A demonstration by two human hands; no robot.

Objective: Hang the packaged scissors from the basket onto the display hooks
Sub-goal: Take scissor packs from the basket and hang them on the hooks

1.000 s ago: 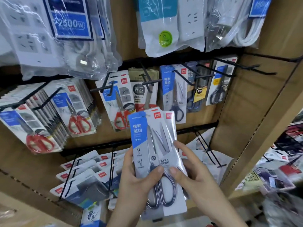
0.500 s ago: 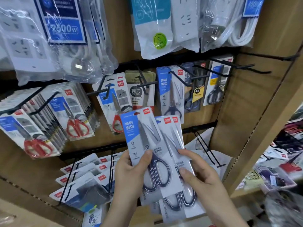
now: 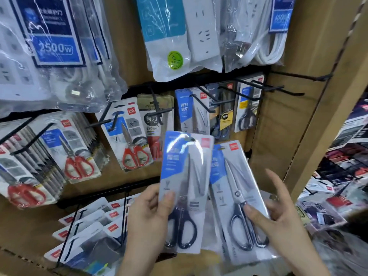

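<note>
Hooks (image 3: 203, 103) crowded, hung scissors (image 3: 131, 140), power strips (image 3: 201, 36) above

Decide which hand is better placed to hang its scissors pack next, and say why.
Left. The left hand grips the upright pack, its top just below the hook carrying matching packs. The right hand holds the tilted pack lower.

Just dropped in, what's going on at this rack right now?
A person is stocking scissors at a display rack, with one pack in each hand. The left hand grips the dark-handled pack upright by its lower half. The right hand holds the second pack, tilted, with the thumb on its front. Both packs are in front of the rack and neither is on a hook yet. A matching blue-label pack hangs on a hook just above them.
</note>
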